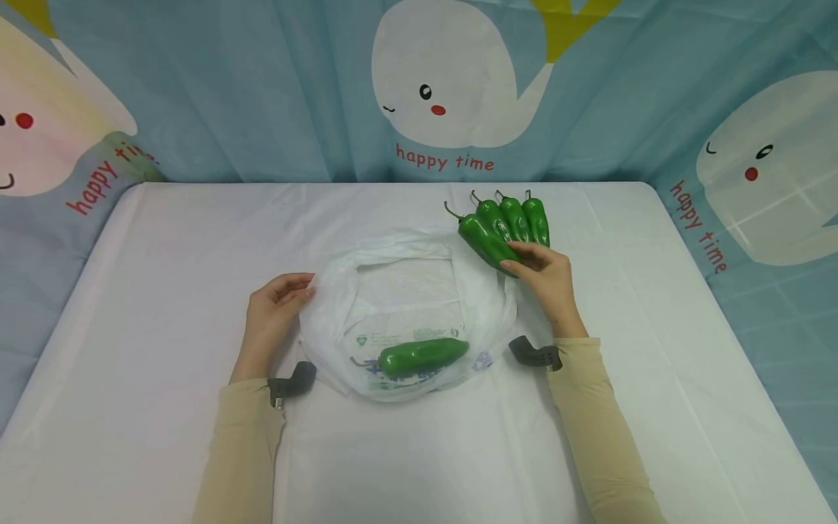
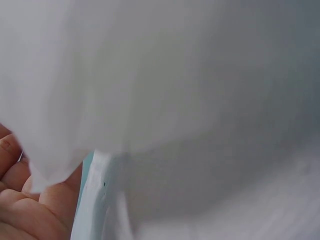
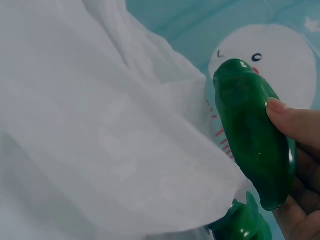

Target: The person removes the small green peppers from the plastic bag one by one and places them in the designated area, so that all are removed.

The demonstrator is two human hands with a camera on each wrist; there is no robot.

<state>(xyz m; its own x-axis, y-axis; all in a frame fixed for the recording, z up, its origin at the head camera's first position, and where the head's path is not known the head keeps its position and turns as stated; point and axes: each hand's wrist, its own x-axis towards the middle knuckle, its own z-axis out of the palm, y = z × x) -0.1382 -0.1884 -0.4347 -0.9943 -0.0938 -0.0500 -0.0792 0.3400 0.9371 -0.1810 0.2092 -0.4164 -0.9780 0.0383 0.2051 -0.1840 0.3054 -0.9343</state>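
Note:
A white plastic bag (image 1: 334, 291) lies with its mouth spread wide, and one green pepper (image 1: 424, 356) rests inside it near the front. At the bag's left rim, my left hand (image 1: 278, 309) pinches the plastic between thumb and fingers. My right hand (image 1: 548, 280) holds another green pepper (image 1: 484, 240) by its lower end, above the bag's right rim. In the right wrist view the thumb presses on the side of this held pepper (image 3: 252, 130). The bag (image 2: 125, 75) fills much of the left wrist view and partly hides the left hand's fingers (image 2: 35, 210).
Several more green peppers (image 1: 517, 218) lie in a row at the back right, partly behind the held one. The table (image 1: 164, 291) has a white cover. A blue curtain (image 1: 262, 94) with whale prints stands around its back and sides.

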